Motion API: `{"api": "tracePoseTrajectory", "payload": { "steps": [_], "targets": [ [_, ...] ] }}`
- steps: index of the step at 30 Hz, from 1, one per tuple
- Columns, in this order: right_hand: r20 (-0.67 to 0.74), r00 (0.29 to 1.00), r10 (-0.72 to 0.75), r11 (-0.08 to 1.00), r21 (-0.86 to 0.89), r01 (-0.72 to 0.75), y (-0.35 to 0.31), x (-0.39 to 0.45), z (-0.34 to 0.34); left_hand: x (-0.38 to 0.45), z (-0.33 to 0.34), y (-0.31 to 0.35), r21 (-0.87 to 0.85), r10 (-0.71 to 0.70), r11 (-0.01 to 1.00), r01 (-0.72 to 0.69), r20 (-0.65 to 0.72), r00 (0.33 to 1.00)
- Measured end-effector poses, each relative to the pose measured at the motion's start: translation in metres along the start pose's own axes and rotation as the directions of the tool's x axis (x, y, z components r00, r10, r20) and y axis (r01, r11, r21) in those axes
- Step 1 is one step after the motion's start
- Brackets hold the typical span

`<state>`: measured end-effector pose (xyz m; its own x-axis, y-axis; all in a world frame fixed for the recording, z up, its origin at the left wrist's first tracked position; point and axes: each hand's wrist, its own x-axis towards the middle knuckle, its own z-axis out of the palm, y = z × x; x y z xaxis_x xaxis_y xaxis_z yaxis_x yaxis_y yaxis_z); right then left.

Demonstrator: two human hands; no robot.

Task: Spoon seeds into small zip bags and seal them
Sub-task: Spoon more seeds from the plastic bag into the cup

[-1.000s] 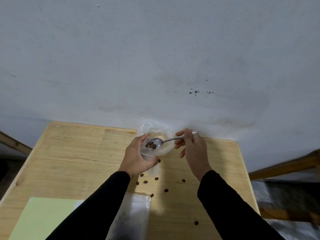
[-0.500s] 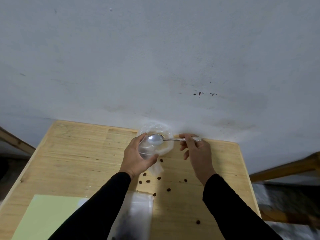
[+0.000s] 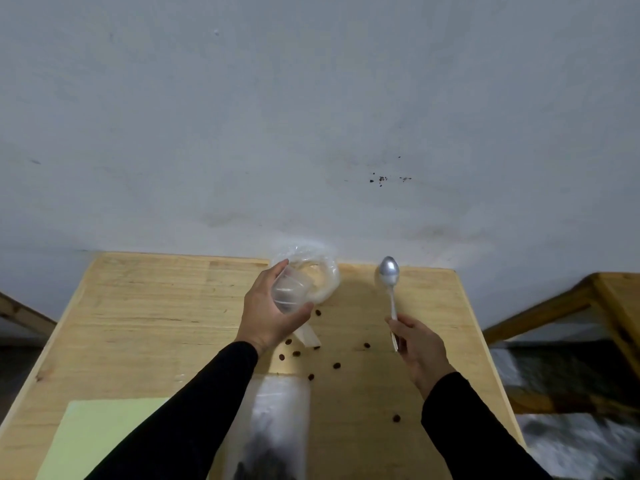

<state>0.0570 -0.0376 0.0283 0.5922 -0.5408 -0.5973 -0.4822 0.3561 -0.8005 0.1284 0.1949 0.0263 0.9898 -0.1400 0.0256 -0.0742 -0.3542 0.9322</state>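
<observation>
My left hand (image 3: 268, 315) grips a small clear zip bag (image 3: 289, 291) held open above the wooden table (image 3: 138, 306); its lower end (image 3: 310, 337) hangs toward the table. My right hand (image 3: 417, 344) holds a metal spoon (image 3: 389, 275) by the handle, bowl empty and pointing away, to the right of the bag. Several dark seeds (image 3: 336, 365) lie scattered on the table between my hands. A larger clear bag (image 3: 277, 420) with dark seeds at its near end lies flat in front of me.
A crumpled clear plastic bag (image 3: 322, 271) sits at the table's far edge against the grey wall. A pale green sheet (image 3: 100, 434) lies at the near left. A wooden frame (image 3: 609, 306) stands to the right of the table.
The spoon carried seeds over the bag, then was empty at its mouth. My right hand has since drawn the empty spoon away to the right.
</observation>
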Motion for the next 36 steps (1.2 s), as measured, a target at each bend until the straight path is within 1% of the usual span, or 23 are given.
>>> {"api": "tracePoseTrajectory", "payload": {
  "steps": [2, 5, 10, 11, 12, 15, 17, 20, 22, 24, 26, 28, 29, 31, 33, 34, 36],
  "targets": [
    [-0.070, 0.997, 0.016, 1.000, -0.002, -0.017, 0.009, 0.006, -0.012, -0.003, 0.002, 0.004, 0.000, 0.029, 1.000, -0.029, -0.012, 1.000],
    [-0.158, 0.987, -0.006, 0.998, -0.066, -0.005, 0.017, 0.017, -0.027, -0.009, 0.008, 0.010, -0.006, 0.061, 0.998, -0.061, -0.022, 0.998],
    [-0.204, 0.978, -0.044, 0.972, -0.235, -0.006, 0.018, 0.042, -0.040, -0.017, 0.026, 0.020, -0.023, 0.063, 0.998, -0.065, -0.052, 0.997],
    [-0.208, 0.976, -0.065, 0.956, -0.292, 0.002, 0.017, 0.045, -0.043, -0.019, 0.030, 0.023, -0.019, 0.062, 0.998, -0.064, -0.058, 0.996],
    [-0.202, 0.974, -0.101, 0.926, -0.376, 0.017, 0.017, 0.049, -0.045, -0.021, 0.034, 0.026, -0.013, 0.065, 0.998, -0.066, -0.065, 0.996],
    [-0.134, 0.967, -0.218, 0.777, -0.623, 0.088, 0.014, 0.056, -0.052, -0.028, 0.046, 0.034, -0.012, 0.072, 0.997, -0.073, -0.090, 0.993],
    [-0.078, 0.963, -0.259, 0.696, -0.706, 0.131, 0.014, 0.060, -0.056, -0.033, 0.054, 0.038, -0.015, 0.064, 0.998, -0.066, -0.105, 0.992],
    [-0.008, 0.956, -0.294, 0.628, -0.756, 0.186, 0.013, 0.062, -0.059, -0.040, 0.064, 0.044, 0.001, 0.055, 0.998, -0.056, -0.124, 0.991],
    [0.028, 0.935, -0.352, 0.605, -0.755, 0.251, 0.008, 0.058, -0.059, -0.042, 0.069, 0.049, 0.012, 0.058, 0.998, -0.057, -0.135, 0.989],
    [0.084, 0.911, -0.403, 0.640, -0.686, 0.346, -0.002, 0.050, -0.053, -0.045, 0.074, 0.054, 0.020, 0.064, 0.998, -0.062, -0.142, 0.988],
    [0.181, 0.904, -0.388, 0.757, -0.496, 0.425, -0.019, 0.034, -0.041, -0.048, 0.078, 0.059, 0.045, 0.094, 0.995, -0.088, -0.145, 0.985],
    [0.344, 0.885, -0.313, 0.872, -0.265, 0.412, -0.041, 0.012, -0.026, -0.050, 0.080, 0.064, 0.075, 0.135, 0.989, -0.125, -0.144, 0.980],
    [0.448, 0.851, -0.274, 0.901, -0.190, 0.390, -0.051, 0.002, -0.020, -0.051, 0.081, 0.068, 0.087, 0.154, 0.986, -0.143, -0.141, 0.978],
    [0.614, 0.755, -0.230, 0.903, -0.156, 0.401, -0.070, -0.014, -0.010, -0.053, 0.082, 0.076, 0.093, 0.184, 0.981, -0.172, -0.131, 0.974],
    [0.693, 0.693, -0.201, 0.879, -0.185, 0.440, -0.085, -0.026, -0.004, -0.054, 0.080, 0.084, 0.088, 0.200, 0.978, -0.189, -0.130, 0.971],
    [0.704, 0.682, -0.199, 0.860, -0.208, 0.465, -0.091, -0.029, -0.002, -0.054, 0.078, 0.088, 0.082, 0.202, 0.978, -0.192, -0.128, 0.971],
    [0.698, 0.685, -0.207, 0.816, -0.263, 0.515, -0.104, -0.036, 0.000, -0.054, 0.072, 0.095, 0.063, 0.189, 0.981, -0.182, -0.119, 0.975]
  ]
}}
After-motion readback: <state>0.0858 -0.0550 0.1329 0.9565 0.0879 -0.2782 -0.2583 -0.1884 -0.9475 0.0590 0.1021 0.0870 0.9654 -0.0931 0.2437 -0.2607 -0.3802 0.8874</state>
